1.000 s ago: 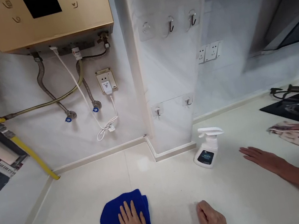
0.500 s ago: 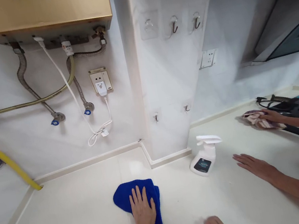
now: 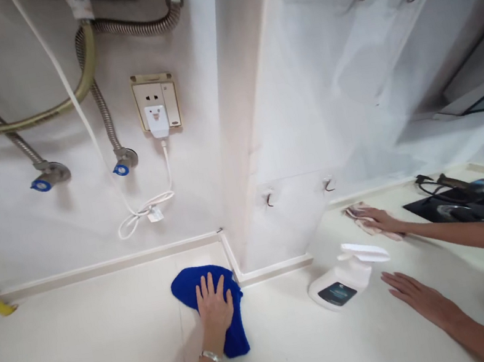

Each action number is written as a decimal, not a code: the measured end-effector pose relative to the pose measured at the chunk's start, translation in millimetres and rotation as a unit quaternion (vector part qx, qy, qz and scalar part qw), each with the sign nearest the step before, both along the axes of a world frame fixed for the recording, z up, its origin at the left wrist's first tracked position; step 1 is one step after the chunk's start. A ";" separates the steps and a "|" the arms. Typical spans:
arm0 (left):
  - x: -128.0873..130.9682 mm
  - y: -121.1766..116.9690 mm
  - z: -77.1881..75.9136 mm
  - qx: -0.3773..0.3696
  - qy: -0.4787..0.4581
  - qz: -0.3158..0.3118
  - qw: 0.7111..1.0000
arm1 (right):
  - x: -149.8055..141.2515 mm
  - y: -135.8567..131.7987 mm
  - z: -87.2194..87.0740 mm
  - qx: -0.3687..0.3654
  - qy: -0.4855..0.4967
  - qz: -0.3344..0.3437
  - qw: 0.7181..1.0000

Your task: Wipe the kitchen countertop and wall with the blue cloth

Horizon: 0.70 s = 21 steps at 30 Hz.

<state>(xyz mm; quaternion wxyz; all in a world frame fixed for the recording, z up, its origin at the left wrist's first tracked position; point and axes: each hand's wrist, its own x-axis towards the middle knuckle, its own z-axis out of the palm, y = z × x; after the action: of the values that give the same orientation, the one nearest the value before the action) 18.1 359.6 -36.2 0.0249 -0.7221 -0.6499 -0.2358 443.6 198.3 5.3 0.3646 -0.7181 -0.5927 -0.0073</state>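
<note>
My left hand (image 3: 215,305) lies flat with fingers spread on a blue cloth (image 3: 184,286), pressing it onto the white countertop (image 3: 90,357) close to the corner where the wall meets a square pillar (image 3: 263,140). A bracelet shows on that wrist. My right hand is out of the picture. A white spray bottle (image 3: 340,285) with a dark label stands on the counter to the right of the cloth.
Another person's hand (image 3: 414,295) rests flat on the counter right of the bottle. Their other hand holds a patterned cloth (image 3: 354,213) against the counter near the pillar. A black stove (image 3: 474,199) is at the far right. Hoses, valves and a socket (image 3: 156,102) are on the wall.
My left hand has pushed the blue cloth forward towards the wall corner. My right hand has left the picture. The other person's patterned cloth has moved left towards the pillar.
</note>
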 end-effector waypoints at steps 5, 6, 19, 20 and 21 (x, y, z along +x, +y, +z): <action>11.2 43.6 7.3 -0.015 -0.015 -0.001 1.000 | 57.4 101.5 40.1 -0.015 -0.006 -0.032 0.999; 13.9 52.4 7.3 -0.015 -0.018 0.000 1.000 | 60.3 114.7 40.3 -0.019 -0.011 -0.038 0.999; 22.6 123.1 5.3 0.005 -0.021 0.041 0.999 | 59.5 92.6 8.8 -0.024 -0.053 -0.034 0.998; 21.9 125.2 6.6 0.009 -0.020 0.042 0.999 | 62.5 88.2 11.3 -0.015 -0.033 -0.035 0.999; 21.3 126.5 7.6 0.012 -0.020 0.041 0.999 | 67.1 83.6 14.7 -0.007 -0.001 -0.033 0.999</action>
<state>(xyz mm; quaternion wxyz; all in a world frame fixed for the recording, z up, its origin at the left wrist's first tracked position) 39.4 486.1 -28.6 0.0301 -0.6896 -0.6767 -0.2563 510.7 281.9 20.0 0.3586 -0.7399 -0.5689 -0.0167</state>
